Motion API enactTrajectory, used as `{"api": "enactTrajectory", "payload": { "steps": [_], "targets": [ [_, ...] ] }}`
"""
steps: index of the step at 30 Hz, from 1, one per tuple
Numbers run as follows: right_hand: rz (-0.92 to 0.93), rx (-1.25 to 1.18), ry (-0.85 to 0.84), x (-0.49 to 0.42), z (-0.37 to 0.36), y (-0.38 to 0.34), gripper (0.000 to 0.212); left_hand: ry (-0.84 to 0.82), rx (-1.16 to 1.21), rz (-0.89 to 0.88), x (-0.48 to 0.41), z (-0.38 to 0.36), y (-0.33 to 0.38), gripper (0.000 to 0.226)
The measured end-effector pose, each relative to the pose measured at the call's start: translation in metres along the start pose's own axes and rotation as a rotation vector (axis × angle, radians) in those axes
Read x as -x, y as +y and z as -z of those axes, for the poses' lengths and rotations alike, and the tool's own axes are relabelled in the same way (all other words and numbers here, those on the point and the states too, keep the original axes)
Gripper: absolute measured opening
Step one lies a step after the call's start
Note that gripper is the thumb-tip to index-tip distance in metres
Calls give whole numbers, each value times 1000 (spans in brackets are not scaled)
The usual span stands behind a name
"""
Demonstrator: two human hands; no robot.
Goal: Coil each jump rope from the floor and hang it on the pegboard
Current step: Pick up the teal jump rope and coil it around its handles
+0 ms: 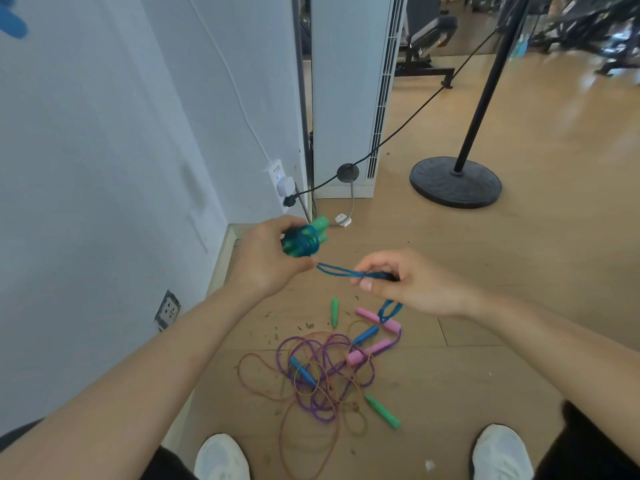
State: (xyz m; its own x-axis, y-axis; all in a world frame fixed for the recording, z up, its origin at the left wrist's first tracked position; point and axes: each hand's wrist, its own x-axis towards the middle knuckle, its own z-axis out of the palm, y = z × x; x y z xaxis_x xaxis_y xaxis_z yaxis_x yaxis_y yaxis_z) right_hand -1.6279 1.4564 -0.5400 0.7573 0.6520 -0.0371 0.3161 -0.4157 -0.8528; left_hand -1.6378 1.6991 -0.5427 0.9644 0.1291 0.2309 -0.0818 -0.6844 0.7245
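Note:
My left hand [266,256] grips a pair of green handles [306,237] with blue rope wound around them. A doubled strand of that blue rope [341,271] runs taut to my right hand [408,280], which pinches it; a short loop hangs below that hand. On the wooden floor below lies a tangle of jump ropes [322,372]: a purple rope with pink handles [377,322], a thin brown rope, blue handles [365,335] and green handles [382,412]. The pegboard is not in view.
A white wall [104,168] with a socket and a power strip stands at the left. A white standing unit [349,98] is behind, a black pole on a round base [455,181] at the right. My white shoes [221,457] flank the tangle.

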Motion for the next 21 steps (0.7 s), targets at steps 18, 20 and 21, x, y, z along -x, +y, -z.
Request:
{"api": "enactTrajectory", "payload": {
  "steps": [18,20,21],
  "targets": [
    [-9,-3,275,-16,43,20,9,-623,285,-70,19,1,25,46],
    [-39,-60,238,-16,43,24,9,-613,362,-49,20,2,26,33],
    [-51,-81,218,-16,43,26,8,-602,410,-29,20,2,27,29]
  ]
}}
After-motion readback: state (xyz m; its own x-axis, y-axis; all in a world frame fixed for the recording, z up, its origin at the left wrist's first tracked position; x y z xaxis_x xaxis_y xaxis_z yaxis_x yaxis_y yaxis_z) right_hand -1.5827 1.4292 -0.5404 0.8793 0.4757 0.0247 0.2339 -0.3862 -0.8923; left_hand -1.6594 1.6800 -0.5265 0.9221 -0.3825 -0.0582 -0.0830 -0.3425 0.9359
